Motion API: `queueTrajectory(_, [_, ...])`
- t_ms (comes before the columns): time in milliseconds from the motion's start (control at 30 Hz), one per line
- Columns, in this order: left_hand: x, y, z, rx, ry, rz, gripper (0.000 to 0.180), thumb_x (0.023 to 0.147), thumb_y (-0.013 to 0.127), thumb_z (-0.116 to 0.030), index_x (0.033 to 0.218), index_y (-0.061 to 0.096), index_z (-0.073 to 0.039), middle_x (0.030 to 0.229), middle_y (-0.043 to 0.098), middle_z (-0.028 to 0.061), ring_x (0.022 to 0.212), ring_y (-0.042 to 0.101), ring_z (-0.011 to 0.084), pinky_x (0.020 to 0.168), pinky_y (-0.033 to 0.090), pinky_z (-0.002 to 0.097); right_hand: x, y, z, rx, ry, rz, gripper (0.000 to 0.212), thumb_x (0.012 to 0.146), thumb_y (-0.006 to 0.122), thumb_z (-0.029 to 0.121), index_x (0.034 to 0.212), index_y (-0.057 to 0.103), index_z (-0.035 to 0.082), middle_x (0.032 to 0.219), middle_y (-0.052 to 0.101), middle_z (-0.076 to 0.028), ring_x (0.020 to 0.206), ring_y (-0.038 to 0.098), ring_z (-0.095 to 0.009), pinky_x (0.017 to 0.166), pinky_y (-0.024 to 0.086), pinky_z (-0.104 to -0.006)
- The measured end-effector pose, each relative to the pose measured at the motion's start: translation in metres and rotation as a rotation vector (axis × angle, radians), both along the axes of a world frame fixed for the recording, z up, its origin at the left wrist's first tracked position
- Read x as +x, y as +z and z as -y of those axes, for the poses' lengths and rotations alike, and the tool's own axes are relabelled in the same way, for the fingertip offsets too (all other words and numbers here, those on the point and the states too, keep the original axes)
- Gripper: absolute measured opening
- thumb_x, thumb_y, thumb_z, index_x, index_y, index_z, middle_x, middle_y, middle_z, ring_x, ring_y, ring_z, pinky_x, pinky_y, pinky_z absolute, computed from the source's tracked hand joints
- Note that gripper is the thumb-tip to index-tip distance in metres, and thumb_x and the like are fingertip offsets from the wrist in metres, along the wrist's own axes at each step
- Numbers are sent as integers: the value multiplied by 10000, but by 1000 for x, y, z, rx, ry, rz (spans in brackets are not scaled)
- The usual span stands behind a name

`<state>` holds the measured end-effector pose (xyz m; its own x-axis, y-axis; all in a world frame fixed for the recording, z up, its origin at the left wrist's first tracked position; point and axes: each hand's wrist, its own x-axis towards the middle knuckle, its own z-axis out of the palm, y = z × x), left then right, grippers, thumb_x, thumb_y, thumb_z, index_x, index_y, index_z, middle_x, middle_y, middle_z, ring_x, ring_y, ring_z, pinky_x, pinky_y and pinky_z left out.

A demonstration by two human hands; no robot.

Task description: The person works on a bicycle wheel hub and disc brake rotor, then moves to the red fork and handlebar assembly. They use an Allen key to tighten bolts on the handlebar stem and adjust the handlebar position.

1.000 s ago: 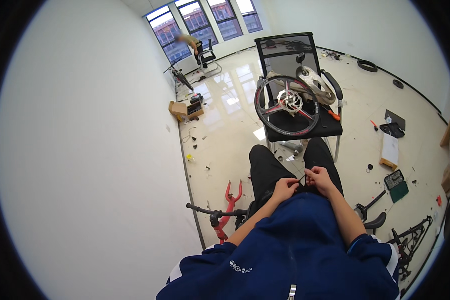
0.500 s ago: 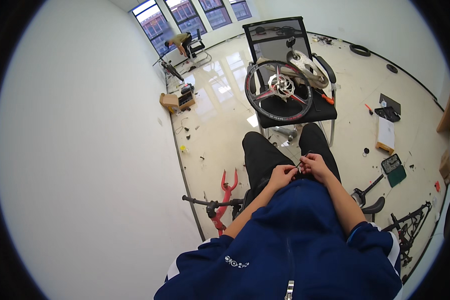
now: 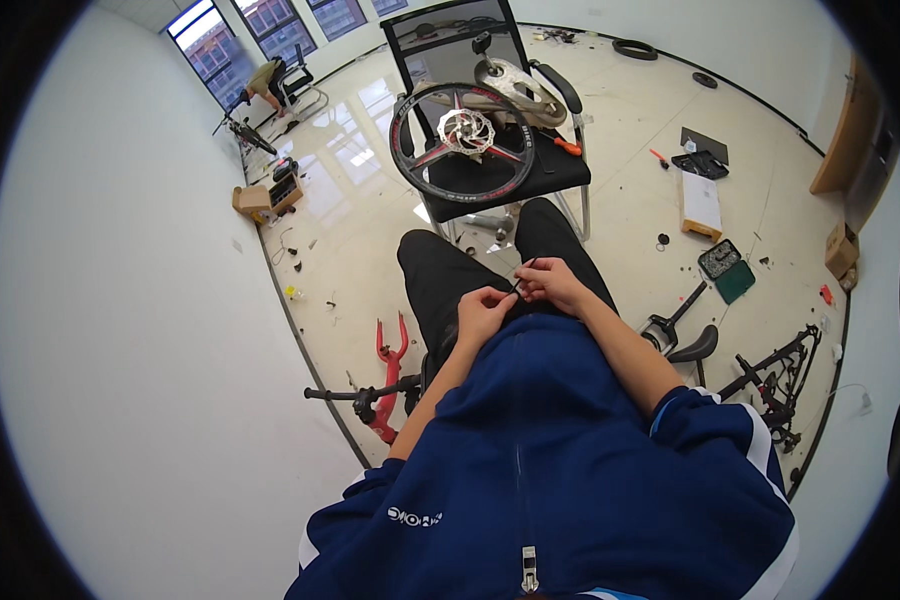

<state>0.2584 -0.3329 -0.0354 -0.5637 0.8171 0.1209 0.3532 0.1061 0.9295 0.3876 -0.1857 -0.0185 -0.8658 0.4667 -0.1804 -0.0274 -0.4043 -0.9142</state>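
Both of my hands meet over my lap, just above my dark trousers. My right hand (image 3: pixel 554 284) pinches a thin black rod-like tool (image 3: pixel 517 286) that slants down toward my left fingertips. The fingers of my left hand (image 3: pixel 484 312) are pressed together at the rod's lower end; anything small between them is too tiny to make out. In front of my knees stands a black chair (image 3: pixel 562 180). On its seat lie a three-spoke bicycle wheel (image 3: pixel 467 132) with a brake disc, a silver metal bike part (image 3: pixel 520 88) and an orange-handled screwdriver (image 3: pixel 568 146).
To my left are a red fork (image 3: pixel 389 360) and black handlebar (image 3: pixel 345 395). On the right lie a saddle (image 3: pixel 696 347), black frame (image 3: pixel 782 372), green parts case (image 3: pixel 736 281) and white box (image 3: pixel 701 206). A person (image 3: pixel 264 82) bends over a bicycle at the back left.
The whole scene has shifted left and up in view as my head turned. My hands stay together over my lap, with the thin tool still in the right one.
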Motion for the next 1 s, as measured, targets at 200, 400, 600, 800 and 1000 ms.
queueTrajectory(200, [3,1,-1,29,-52,189,243,882,685,-236,888,708,6,682,658,12,573,573,58,533,449,212,3,-1,2,13,36,20,203,937,623,185,1008,641,-4,800,629,-55,689,613,-118,640,535,-245])
queueTrajectory(400, [5,-1,-2,187,13,-6,183,771,796,-128,764,653,-15,659,647,10,561,557,50,521,432,207,3,-1,-1,54,70,23,220,934,630,189,1038,645,-4,813,628,-45,711,612,-117,662,534,-249])
queueTrajectory(600, [1,-4,-7,79,-13,158,158,827,736,-143,805,680,3,675,664,36,583,582,62,553,464,220,5,-3,-5,-29,54,9,208,939,622,182,1017,647,-9,808,624,-36,716,608,-100,669,529,-243])
queueTrajectory(800, [7,8,-6,54,-78,90,249,935,603,-207,862,686,17,700,667,43,561,580,78,534,459,228,5,-5,-1,-36,41,-15,205,941,621,188,1018,652,0,788,611,-20,696,591,-86,643,511,-231])
queueTrajectory(1000, [3,4,-7,26,-86,157,195,900,647,-179,904,691,11,720,675,46,594,607,83,555,475,230,4,4,-2,26,-39,27,198,922,652,206,955,662,11,749,611,-14,647,587,-84,602,500,-222])
